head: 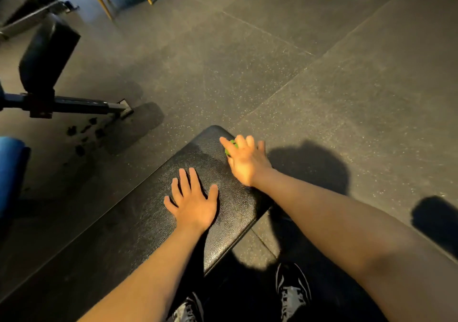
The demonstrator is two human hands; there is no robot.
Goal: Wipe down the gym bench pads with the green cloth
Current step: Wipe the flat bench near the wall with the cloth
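Your left hand (192,202) lies flat on the black bench pad (153,222), fingers straight and spread, holding nothing. Your right hand (245,161) presses the green cloth (229,148) onto the pad's far end, fingers lying over it; only a sliver of cloth shows beneath them.

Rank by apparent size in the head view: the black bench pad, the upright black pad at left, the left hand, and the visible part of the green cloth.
1. Black bench pad
2. Upright black pad, though it stands farther off
3. Left hand
4. Green cloth, mostly hidden under the right hand
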